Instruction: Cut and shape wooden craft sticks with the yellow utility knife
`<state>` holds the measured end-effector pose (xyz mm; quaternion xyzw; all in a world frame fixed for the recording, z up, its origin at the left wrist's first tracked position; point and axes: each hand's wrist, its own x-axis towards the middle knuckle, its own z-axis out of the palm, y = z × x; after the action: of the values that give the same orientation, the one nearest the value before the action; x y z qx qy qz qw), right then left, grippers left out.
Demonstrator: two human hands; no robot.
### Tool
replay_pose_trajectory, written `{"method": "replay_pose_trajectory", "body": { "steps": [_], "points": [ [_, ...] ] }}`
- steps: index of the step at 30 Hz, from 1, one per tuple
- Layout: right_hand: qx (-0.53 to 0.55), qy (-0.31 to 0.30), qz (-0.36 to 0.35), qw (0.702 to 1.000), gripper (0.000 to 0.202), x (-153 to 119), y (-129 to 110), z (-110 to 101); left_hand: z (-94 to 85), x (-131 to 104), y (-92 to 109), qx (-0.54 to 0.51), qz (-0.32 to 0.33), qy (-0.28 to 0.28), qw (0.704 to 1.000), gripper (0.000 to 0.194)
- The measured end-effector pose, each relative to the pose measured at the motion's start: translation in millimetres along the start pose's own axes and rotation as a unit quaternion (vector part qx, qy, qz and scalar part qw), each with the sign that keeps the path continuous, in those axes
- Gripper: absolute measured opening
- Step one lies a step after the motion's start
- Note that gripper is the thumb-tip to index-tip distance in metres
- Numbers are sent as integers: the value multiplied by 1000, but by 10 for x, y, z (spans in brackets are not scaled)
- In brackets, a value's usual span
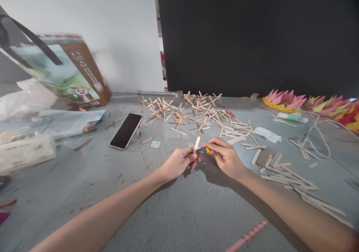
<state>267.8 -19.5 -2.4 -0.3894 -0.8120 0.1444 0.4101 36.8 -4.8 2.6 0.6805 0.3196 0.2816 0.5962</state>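
Over the grey table (pixel 134 214), both hands are working close together. The left hand (pixel 179 163) is pinching a wooden stick narrowly between thumb and fingers; the right hand (pixel 226 157) is gripping a craft knife (pixel 208 150). The knife is lying roughly level, pointing left to the lower part of the stick (pixel 197 142), whose long axis is running away from the person, leaning slightly right.
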Motion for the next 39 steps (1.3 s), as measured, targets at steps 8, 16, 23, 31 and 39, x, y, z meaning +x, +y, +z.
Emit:
{"method": "replay_pose_trajectory", "body": {
  "steps": [8, 16, 23, 31, 39],
  "points": [
    [-1, 2, -13, 1000, 32, 18, 14, 2, 11, 15, -40, 58, 1, 7, 998, 38],
    [11, 1, -2, 1000, 32, 38, -2, -22, 1, -7, -1, 40, 30, -13, 999, 41],
    [29, -10, 1, 1000, 32, 45, 39, -21, 17, -40, -54, 49, 31, -30, 998, 37],
    [50, -17, -7, 999, 35, 61, 21, -24, -2, -49, -56, 80, 29, -48, 995, 34],
    [61, -20, 0, 998, 39, 63, 45, -26, 10, -45, -11, 93, 61, -42, 993, 34]
  ]
}}
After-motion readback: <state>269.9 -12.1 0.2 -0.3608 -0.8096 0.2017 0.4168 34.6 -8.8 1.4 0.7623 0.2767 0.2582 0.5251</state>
